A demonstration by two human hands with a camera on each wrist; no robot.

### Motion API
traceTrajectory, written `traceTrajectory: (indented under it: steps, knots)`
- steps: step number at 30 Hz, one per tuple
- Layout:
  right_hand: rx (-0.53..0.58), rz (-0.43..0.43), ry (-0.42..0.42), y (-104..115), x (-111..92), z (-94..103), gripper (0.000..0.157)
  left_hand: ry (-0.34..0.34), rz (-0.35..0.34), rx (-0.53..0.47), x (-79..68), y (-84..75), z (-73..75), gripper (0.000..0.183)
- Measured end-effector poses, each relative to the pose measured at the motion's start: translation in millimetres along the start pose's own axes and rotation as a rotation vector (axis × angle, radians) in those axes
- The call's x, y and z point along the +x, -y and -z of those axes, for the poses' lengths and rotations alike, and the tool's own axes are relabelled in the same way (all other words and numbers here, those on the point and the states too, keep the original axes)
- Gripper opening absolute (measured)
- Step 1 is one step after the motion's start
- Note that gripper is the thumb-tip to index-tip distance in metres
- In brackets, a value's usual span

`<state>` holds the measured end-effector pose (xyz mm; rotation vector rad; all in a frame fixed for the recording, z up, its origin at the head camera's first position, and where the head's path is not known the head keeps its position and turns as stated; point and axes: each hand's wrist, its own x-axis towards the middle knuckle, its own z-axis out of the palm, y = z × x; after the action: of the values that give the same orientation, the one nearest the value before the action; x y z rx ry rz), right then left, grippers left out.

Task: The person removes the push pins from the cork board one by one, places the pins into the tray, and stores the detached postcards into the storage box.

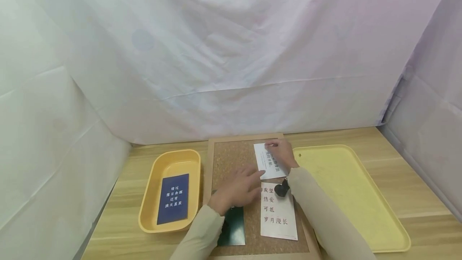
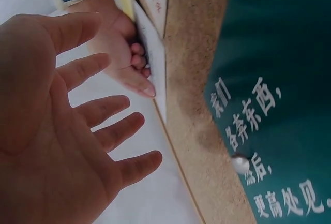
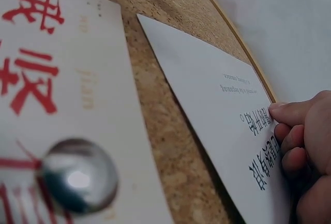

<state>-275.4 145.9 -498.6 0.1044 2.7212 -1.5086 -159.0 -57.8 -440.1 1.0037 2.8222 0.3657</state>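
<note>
A white card (image 1: pixel 261 159) with dark printed lettering lies at the upper right of a framed cork board (image 1: pixel 231 151). My right hand (image 1: pixel 281 151) pinches its edge; in the right wrist view the thumb (image 3: pixel 289 113) is on the card's edge, with the fingers curled beside it. Over the board's middle hovers my left hand (image 1: pixel 238 187), its fingers spread and holding nothing in the left wrist view. Below the white card is a red-lettered card (image 1: pixel 278 228) bearing a silver round-headed pin (image 3: pixel 77 175). A dark green card (image 2: pixel 289 53), also pinned, sits lower left, partly behind my left forearm.
Left of the board stands a deep yellow tray (image 1: pixel 146 212) with a navy card (image 1: pixel 173 200) leaning inside. On the right lies a flat pale yellow tray (image 1: pixel 343 196), partly under my right sleeve. White cloth (image 1: pixel 216 71) hangs behind the wooden table.
</note>
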Motion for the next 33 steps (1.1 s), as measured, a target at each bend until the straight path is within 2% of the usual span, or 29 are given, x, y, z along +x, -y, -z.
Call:
traceTrajectory:
  steps: [7,12,16,25,33]
  knots:
    - [-0.003,0.016,-0.006,0,0,-0.3,0.02,0.114,0.102,0.045,15.2,-6.2,-10.4,0.055]
    - [-0.014,0.038,-0.013,-1,0,0.3,0.019,0.174,0.137,0.053,23.8,-13.7,-10.9,0.055]
    - [-0.017,0.049,-0.015,-1,1,-0.1,0.02,0.19,0.144,0.07,29.9,-17.7,-12.5,0.054]
    - [0.005,-0.01,-0.004,0,0,-1.6,0.02,0.213,0.126,0.198,38.5,-19.2,-22.0,0.054]
    - [0.003,-0.019,0.005,1,0,-1.3,0.022,0.233,0.153,0.212,39.9,-21.5,-27.4,0.053]
